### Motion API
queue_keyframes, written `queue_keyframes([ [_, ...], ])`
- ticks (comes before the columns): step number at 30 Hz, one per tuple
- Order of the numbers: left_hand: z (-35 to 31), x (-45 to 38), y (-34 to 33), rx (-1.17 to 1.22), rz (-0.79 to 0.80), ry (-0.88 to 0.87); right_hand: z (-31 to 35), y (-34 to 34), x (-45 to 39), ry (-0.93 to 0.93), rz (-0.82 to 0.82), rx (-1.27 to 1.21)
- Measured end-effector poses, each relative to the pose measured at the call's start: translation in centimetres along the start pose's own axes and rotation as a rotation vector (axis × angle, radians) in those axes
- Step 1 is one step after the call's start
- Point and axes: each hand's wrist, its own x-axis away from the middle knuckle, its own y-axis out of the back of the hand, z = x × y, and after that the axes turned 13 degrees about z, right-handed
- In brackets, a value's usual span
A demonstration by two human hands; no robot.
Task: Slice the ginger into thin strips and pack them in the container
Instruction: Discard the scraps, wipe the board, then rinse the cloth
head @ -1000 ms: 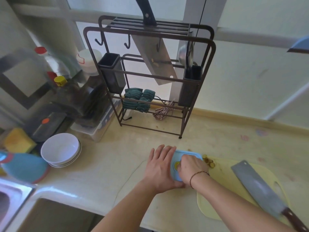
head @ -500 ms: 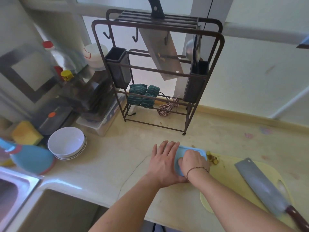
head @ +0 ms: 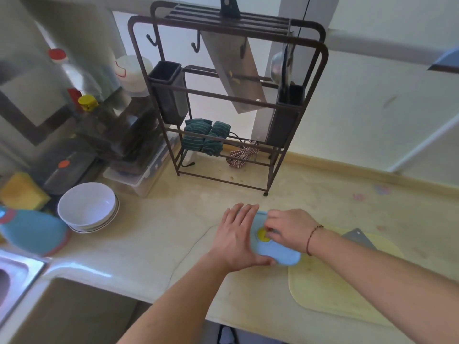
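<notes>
Shifted further over the lid since a second ago, the right hand (head: 289, 229) is pinching the yellow knob (head: 261, 235) of the blue container (head: 278, 255), which is sitting on the table (head: 154, 234) while the flat, relaxed left hand (head: 236, 238) is steadying its side.

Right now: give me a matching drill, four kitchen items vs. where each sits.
Things:
1. blue container lid
2. white bowls
3. striped cloth
4. yellow cutting board

Places:
A. hung on the metal rack's lower bar
B. under both hands, left hand and right hand
C. stacked on the counter, left of the hands
D. flat on the counter, under the right forearm

Pairs: 1-B, 2-C, 3-A, 4-D
</notes>
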Motion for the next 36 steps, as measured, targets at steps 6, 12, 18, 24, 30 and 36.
queue_keyframes([
  [6, 0.0, 0.1, 0.2, 0.043, 0.022, -0.012, -1.5, -1.0, -1.2, 0.165, -0.168, 0.299],
  [12, -0.1, 0.0, 0.0, 0.043, -0.017, -0.002, -1.7, -0.8, -1.7, 0.25, -0.119, 0.308],
  [18, -0.1, 0.0, -0.1, 0.049, -0.036, 0.001, -0.6, 0.0, -1.7, 0.134, 0.099, 0.322],
  [24, -0.3, 0.1, -0.4, 0.056, -0.06, 0.005, 1.2, -0.8, -0.7, -0.109, 0.055, 0.084],
  [30, 1.7, 2.5, -1.6, 0.135, -0.167, -0.025, 1.2, -6.7, 4.7, -0.358, -0.547, -0.75],
  [36, 2.4, 5.7, -3.7, 0.394, -0.225, 0.17, 3.9, -12.4, 6.0, -0.339, -0.388, -1.122],
])
